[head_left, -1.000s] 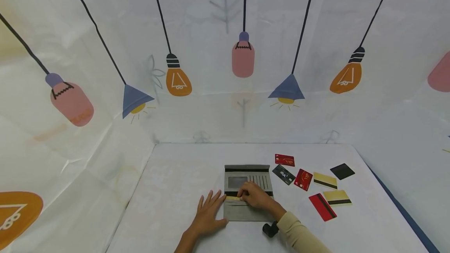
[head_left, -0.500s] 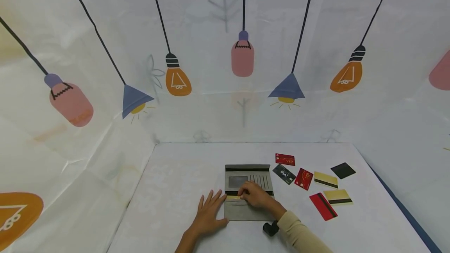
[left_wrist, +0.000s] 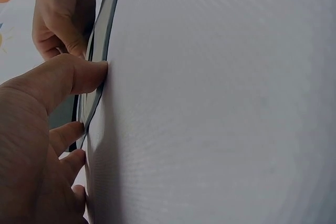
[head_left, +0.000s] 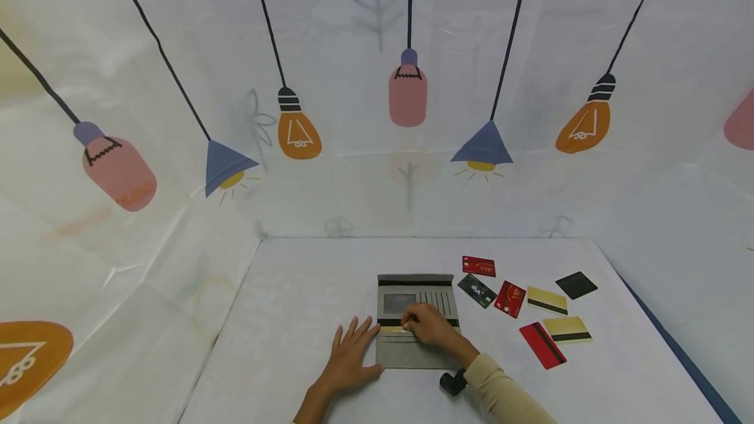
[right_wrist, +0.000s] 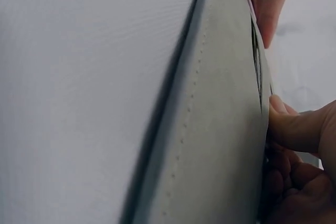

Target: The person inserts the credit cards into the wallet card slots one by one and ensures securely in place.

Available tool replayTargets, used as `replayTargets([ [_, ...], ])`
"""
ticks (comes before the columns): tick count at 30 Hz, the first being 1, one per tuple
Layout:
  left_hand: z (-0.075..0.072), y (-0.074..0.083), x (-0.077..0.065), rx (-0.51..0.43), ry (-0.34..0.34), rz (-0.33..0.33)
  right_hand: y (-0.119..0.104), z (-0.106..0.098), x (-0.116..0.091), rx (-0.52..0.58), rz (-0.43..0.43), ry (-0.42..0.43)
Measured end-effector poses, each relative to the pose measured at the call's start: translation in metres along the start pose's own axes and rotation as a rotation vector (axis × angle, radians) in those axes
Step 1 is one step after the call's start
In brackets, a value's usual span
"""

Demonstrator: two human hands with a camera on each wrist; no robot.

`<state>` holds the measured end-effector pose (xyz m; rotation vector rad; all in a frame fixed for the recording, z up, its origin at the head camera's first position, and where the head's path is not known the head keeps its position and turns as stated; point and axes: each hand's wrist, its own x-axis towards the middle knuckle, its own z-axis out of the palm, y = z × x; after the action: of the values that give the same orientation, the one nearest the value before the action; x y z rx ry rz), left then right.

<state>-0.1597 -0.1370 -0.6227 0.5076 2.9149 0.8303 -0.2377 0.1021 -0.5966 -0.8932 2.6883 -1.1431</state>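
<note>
A grey wallet (head_left: 412, 360) lies unfolded on the white table (head_left: 283, 319), showing a clear window and rows of card slots. Only a strip of a gold card (head_left: 391, 330) shows at a slot in its lower half; the rest is hidden. My right hand (head_left: 432, 327) pinches this card near its middle, the other fingers curled beneath. With fingers spread, my left hand (head_left: 351, 357) rests along the wallet's left edge. In the left wrist view its thumb (left_wrist: 86, 77) touches the wallet's edge. Stitching runs along the wallet's border in the right wrist view.
Right of the wallet lie several loose cards: red VIP cards (head_left: 478, 266), a dark Vip card (head_left: 477, 290), gold cards (head_left: 568, 330), a striped red card (head_left: 542, 345) and a black card (head_left: 576, 285). A black object (head_left: 453, 383) sits by the right wrist. Printed sheeting surrounds the table.
My right hand has shifted very slightly to the right along the gold card. The left hand and the wallet stay essentially where they were; the view has tilted a little.
</note>
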Motion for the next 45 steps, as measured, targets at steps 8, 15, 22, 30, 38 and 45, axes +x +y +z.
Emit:
replayTargets([
  [8,-0.0017,0.0012,0.0000,-0.001,0.000,-0.001,-0.0019,0.0028,-0.0002,-0.033,0.033,0.027],
  [15,-0.0008,0.0012,-0.0005,0.005,-0.005,-0.005,-0.0009,0.0062,-0.0013,-0.048,0.043,0.038],
  [22,-0.0043,0.0039,-0.0018,-0.005,-0.011,-0.004,-0.0009,0.0059,-0.0007,-0.053,0.078,0.026],
  [30,-0.0046,0.0049,-0.0034,-0.015,0.003,0.012,0.0014,0.0080,-0.0006,-0.070,0.068,0.043],
  [38,-0.0034,0.0055,-0.0036,-0.017,0.010,0.016,-0.0001,0.0058,-0.0021,-0.054,0.059,0.043],
  [45,-0.0040,0.0047,-0.0025,-0.020,-0.001,0.000,0.0030,0.0064,-0.0025,-0.035,0.031,0.090],
])
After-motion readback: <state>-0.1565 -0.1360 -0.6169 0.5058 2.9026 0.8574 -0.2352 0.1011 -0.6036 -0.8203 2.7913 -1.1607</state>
